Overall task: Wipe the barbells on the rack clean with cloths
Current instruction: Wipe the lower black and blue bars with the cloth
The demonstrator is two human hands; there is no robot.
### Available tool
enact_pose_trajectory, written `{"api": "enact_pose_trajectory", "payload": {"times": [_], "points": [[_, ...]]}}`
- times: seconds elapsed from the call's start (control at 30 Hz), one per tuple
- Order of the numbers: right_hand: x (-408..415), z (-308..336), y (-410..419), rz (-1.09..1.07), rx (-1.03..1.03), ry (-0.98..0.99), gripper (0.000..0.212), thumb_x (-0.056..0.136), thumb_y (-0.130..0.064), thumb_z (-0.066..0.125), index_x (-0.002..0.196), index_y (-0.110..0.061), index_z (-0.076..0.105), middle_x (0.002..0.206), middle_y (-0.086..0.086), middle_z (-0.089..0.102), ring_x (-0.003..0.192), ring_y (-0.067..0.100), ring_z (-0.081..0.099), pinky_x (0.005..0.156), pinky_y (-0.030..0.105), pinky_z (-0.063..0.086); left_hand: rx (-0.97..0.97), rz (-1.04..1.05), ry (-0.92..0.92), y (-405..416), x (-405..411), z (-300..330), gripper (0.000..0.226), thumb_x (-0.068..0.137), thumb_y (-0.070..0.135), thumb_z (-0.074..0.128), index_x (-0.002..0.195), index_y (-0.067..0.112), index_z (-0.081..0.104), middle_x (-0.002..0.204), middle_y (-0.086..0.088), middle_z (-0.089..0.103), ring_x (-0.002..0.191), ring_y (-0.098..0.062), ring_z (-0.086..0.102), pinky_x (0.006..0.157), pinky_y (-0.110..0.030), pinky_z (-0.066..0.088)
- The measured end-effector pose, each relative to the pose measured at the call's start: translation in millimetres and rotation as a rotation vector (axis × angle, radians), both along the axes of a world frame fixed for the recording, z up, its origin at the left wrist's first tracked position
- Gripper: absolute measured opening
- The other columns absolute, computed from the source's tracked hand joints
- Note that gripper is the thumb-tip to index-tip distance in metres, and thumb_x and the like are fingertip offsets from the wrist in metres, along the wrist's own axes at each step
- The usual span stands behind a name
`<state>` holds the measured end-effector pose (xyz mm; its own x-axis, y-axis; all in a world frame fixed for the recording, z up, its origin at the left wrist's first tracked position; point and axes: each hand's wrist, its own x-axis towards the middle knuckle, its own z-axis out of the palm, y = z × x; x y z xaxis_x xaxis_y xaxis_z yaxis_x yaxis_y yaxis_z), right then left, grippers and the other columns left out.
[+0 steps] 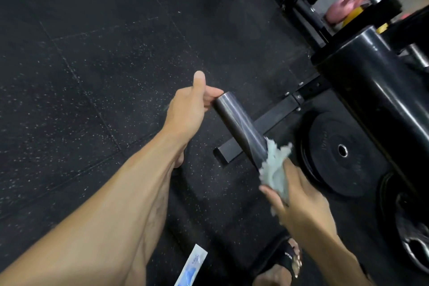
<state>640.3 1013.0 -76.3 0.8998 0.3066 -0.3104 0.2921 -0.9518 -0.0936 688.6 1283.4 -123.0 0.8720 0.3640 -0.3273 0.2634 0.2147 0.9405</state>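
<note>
Head view shows our two hands working on one barbell sleeve (240, 127), a dark metal cylinder that runs from centre frame down and to the right, above the floor.

1. Left hand (188, 111): placed at the free end of the sleeve. The thumb points up and away from the bar; the fingers curl round the end face and its far side, gripping it. Only the fingertips touching the metal are visible past the palm.

2. Right hand (299, 204): clamped on a pale, bunched cloth (275, 167). The cloth is pressed against the sleeve at its lower, inner part, just beside the hand. The thumb lies across the cloth; the remaining fingers are hidden behind it. Faint streaks show on the metal between the two hands.

3. Surroundings: a black speckled floor (81, 76) of rubber tiles lies below. A black rack foot (260, 130) extends along the floor under the sleeve. A black plate (343, 151) lies flat beside that foot, to the right. A large black roller (376, 90) stands on the rack at upper right, with pink and yellow items blurred behind it. A blue-and-white packet (191, 267) lies at the bottom edge, and a sandalled foot (285, 262) is near it.
</note>
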Motion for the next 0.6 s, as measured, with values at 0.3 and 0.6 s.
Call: {"api": "enact_pose_trajectory", "payload": {"times": [0.3, 0.6], "points": [[70, -12, 107, 0.015, 0.001, -0.093, 0.044, 0.102, -0.063, 0.03, 0.111, -0.022, 0.042, 0.093, -0.002, 0.059, 0.082, 0.03, 0.062, 0.071, 0.04, 0.041, -0.022, -0.025, 0.012, 1, 3, 1, 0.069, 0.102, 0.066, 0.026, 0.085, 0.032, 0.083, 0.093, 0.01, 0.079, 0.099, -0.009, 0.072, 0.106, -0.043, 0.05], [61, -8, 110, 0.188, 0.101, -0.142, 0.064, 0.104, -0.056, 0.023, 0.161, -0.032, 0.006, 0.122, -0.003, 0.055, 0.094, 0.019, 0.063, 0.077, 0.041, 0.05, -0.18, 0.047, -0.013, 3, -3, 7, 0.068, 0.109, 0.053, 0.024, 0.092, 0.022, 0.081, 0.098, 0.005, 0.079, 0.097, -0.007, 0.072, 0.104, -0.037, 0.052]]}}
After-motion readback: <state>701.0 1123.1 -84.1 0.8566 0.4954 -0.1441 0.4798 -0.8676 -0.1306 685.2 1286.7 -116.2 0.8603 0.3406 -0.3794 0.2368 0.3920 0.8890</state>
